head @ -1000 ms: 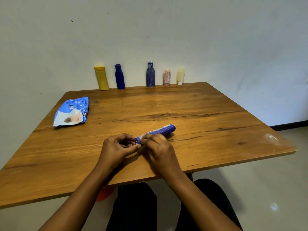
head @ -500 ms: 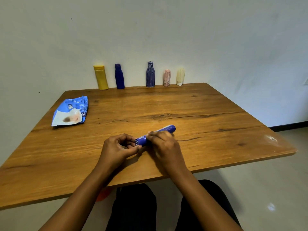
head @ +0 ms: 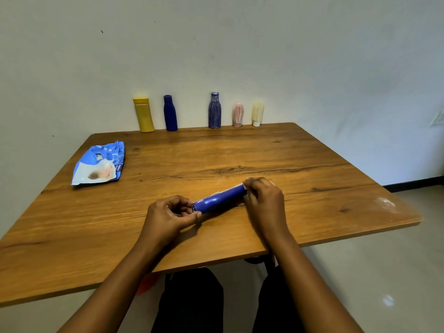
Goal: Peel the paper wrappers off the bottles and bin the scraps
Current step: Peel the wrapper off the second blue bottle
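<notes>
A blue bottle (head: 219,199) lies on its side near the front of the wooden table (head: 312,188). My left hand (head: 168,218) pinches its near end between thumb and fingers. My right hand (head: 264,203) curls over the far end, where a pale edge of wrapper shows. Along the wall stand a yellow bottle (head: 143,114), a plain blue bottle (head: 170,113), a streaked blue wrapped bottle (head: 214,111), a pink wrapped bottle (head: 238,115) and a cream wrapped bottle (head: 257,114).
A blue and white plastic pouch (head: 99,164) lies flat at the table's left side. Something orange (head: 146,284) shows under the table's front edge beside my dark-trousered legs. Pale floor lies to the right.
My right hand has slid from the bottle's near end along its body to the far end. More plain blue surface shows now. My left hand stays at the near end.
</notes>
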Demonstrator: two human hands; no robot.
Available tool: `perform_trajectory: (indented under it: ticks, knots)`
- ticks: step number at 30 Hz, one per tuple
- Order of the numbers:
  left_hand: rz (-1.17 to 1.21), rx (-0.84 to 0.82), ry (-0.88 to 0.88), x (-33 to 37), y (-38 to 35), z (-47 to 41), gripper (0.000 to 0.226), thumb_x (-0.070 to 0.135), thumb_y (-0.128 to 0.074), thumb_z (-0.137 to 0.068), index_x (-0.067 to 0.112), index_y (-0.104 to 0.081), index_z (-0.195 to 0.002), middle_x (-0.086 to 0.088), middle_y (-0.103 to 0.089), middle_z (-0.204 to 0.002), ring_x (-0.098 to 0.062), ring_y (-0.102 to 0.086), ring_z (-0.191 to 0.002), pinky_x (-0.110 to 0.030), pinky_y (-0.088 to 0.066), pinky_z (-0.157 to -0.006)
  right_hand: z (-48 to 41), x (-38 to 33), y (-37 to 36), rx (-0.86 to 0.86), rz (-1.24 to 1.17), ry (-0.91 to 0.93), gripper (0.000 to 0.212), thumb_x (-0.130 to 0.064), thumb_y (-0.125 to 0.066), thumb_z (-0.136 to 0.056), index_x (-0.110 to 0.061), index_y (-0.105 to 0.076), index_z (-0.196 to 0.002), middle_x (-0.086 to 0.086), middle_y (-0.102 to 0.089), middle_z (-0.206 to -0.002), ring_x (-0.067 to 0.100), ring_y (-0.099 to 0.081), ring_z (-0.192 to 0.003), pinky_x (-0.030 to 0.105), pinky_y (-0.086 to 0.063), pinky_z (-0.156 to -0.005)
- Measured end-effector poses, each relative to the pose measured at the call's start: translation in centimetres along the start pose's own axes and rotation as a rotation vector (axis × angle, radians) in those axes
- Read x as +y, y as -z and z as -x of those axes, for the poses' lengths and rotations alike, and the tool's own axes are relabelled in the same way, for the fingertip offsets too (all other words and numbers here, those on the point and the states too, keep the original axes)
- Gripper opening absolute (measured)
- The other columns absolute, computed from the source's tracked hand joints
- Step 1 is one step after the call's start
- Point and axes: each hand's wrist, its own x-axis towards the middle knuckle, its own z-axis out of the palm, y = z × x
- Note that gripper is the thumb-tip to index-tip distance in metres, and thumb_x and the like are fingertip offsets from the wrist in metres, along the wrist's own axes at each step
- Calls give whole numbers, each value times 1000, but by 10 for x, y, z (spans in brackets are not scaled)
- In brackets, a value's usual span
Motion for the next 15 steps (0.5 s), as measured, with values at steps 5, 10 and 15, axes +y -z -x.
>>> perform_trajectory:
  ticks: [5, 10, 15]
  knots:
    - [30, 26, 37, -2, -1, -3, 17, 10, -80, -72, 15, -72, -85, -5, -71, -79, -12, -67, -74, -14, -51, -62, 7, -31, -14, -80, -9, 83, 25, -7, -58, -89, -17, -65, -111, -3, -63, -108, 5, -53, -100, 10, -40, -85]
    - [46, 12, 40, -6, -2, -5, 15, 6, -79, -72, 15, -73, -83, -5, -72, -77, -12, -69, -72, -19, -51, -64, 37, -59, -35, -191, 20, 363, 33, -7, -69, -80, -11, -65, -113, 4, -64, -112, 16, -55, -99, 24, -48, -81]
    - [11, 3, 32, -4, -1, -5, 16, 12, -79, -73, 17, -72, -86, -3, -71, -79, -7, -67, -75, -13, -50, -59, 3, -6, -1, 6, 49, -4, 26, -5, -60, -88, -15, -64, -113, -2, -63, -108, 6, -53, -101, 27, -50, -89]
